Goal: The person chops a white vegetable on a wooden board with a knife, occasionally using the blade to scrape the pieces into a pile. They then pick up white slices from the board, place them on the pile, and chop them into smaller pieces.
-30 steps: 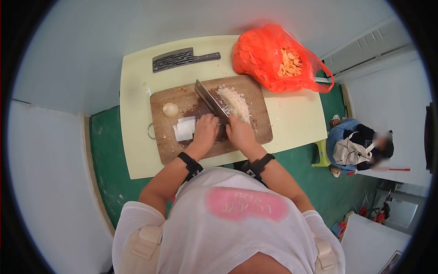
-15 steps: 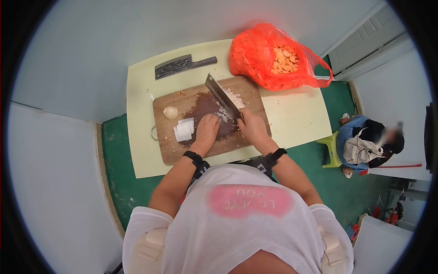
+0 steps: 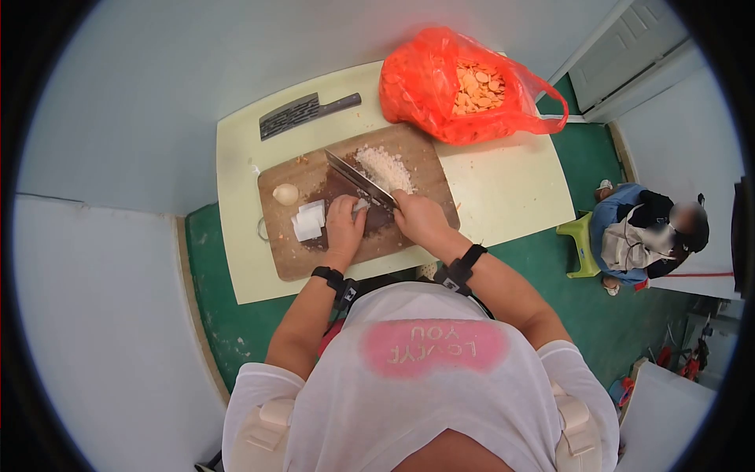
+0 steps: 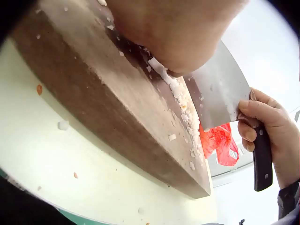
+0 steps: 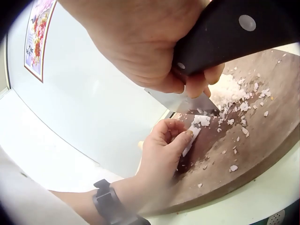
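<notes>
My right hand (image 3: pixel 427 220) grips the dark handle of a cleaver (image 3: pixel 358 179), its blade slanting over a wooden chopping board (image 3: pixel 287 256). Beside the blade, my left hand (image 3: pixel 344 228) holds a white vegetable piece (image 5: pixel 191 139) on the board, thumb and fingertips at its sides in the right wrist view. Finely chopped white bits (image 3: pixel 385 167) lie heaped on the blade's far side, and smaller crumbs are scattered around. Left of my left hand rest several white slabs (image 3: pixel 308 222). A pale, round peeled vegetable (image 3: pixel 285 194) sits behind them.
A second cleaver (image 3: pixel 291 116) with a patterned blade lies behind the board on the pale table (image 3: pixel 503 189). At the back right stands a red plastic bag (image 3: pixel 417 79) holding orange slices (image 3: pixel 478 88). To the right, a person (image 3: pixel 645 232) sits on a green stool (image 3: pixel 580 248).
The cleaver, earlier held farther right of my left hand, now stands close against its fingertips. A white piece now shows at those fingers. The head view has shifted slightly.
</notes>
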A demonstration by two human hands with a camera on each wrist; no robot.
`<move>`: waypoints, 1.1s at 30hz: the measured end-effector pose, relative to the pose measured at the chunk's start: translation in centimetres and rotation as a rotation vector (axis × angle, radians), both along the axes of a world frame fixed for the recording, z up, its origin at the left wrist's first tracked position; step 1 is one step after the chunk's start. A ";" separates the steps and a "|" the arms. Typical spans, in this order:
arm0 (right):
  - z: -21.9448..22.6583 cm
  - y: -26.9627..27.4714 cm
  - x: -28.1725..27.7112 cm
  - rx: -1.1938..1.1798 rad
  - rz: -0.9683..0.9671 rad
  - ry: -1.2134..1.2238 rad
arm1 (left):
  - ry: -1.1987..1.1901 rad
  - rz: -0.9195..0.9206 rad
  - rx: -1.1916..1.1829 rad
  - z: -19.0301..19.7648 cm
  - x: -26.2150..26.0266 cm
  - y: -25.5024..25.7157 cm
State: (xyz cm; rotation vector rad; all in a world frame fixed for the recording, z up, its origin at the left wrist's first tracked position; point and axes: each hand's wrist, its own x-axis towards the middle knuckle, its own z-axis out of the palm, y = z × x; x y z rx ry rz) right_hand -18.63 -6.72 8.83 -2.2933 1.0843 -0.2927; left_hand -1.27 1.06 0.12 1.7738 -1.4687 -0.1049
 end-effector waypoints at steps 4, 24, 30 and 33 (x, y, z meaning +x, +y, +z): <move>-0.4 -0.2 0.4 -0.004 0.012 -0.058 | -0.020 -0.045 -0.003 0.4 0.3 0.4; -2.2 0.4 4.1 0.020 0.031 0.048 | -0.094 0.002 -0.010 -0.5 -0.1 -0.1; -0.9 0.6 2.6 -0.013 0.046 -0.024 | -0.078 0.013 -0.007 0.1 -0.3 -0.3; -0.4 0.9 2.6 -0.019 0.101 0.028 | -0.087 0.034 -0.003 -0.2 -0.3 -0.4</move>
